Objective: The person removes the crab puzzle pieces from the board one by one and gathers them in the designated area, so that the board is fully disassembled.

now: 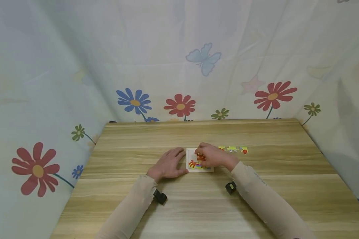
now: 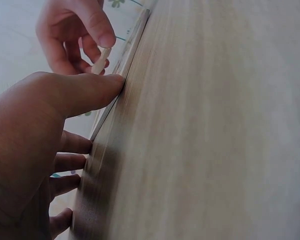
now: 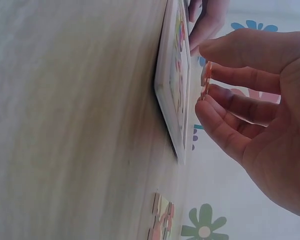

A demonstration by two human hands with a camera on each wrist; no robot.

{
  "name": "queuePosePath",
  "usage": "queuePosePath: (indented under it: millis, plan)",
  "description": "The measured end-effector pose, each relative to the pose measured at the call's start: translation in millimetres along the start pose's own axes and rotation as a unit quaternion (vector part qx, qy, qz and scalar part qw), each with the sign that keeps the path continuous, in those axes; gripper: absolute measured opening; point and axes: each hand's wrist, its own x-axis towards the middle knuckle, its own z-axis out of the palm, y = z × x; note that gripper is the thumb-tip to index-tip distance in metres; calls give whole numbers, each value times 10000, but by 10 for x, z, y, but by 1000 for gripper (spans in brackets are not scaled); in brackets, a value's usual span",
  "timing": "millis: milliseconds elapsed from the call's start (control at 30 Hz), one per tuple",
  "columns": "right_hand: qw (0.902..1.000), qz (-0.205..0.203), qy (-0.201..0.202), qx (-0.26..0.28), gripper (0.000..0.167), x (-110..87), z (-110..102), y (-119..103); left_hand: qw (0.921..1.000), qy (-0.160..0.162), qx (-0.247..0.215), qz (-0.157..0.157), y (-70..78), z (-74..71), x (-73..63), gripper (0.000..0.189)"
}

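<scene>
Pinching a small puzzle piece [image 3: 206,80] between thumb and fingers, the right hand [image 1: 213,155] reaches over a white puzzle tray [image 1: 187,161]; its grip is closed on that piece, which hangs just above the tray — the right wrist view shows a gap between them. The left hand [image 1: 169,163] lies at the tray's left edge, its grip relaxed and unclosed, fingers extended, the thumb touching the rim near the front left corner.

The tray sits about midway between the left and right edges of the tabletop [image 1: 179,205], nearer the back edge than the sleeves; colourful pieces fill the front part of it, while the back left corner shows pale bare board. More loose pieces [image 1: 232,149] lie in a row to the right of the tray, towards the back right corner of the tabletop; they are yellow-green with red patches.

Pale sleeves [image 1: 134,202] cover both arms, a dark device [image 1: 160,197] at the left wrist; beyond the back edge hangs a flowered cloth [image 1: 167,76] — butterfly included.
</scene>
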Motion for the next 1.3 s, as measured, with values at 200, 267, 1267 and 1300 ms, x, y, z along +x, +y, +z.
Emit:
queuePosePath:
  millis: [200, 267, 1267, 1300]
  plan:
    - [10000, -38, 37, 28, 43, -48, -59, -1, 10000, 43, -34, 1, 0, 1, -4, 82]
    - [9999, -48, 88, 34, 42, -65, -63, 17, 10000, 33, -15, 5, -1, -1, -4, 82]
    - [9977, 144, 653, -116, 41, -399, -169, 184, 10000, -47, -43, -37, 58, -25, -31, 82]
    - [9975, 146, 678, -124, 41, -407, -168, 190, 10000, -47, -53, -36, 60, -29, -32, 82]
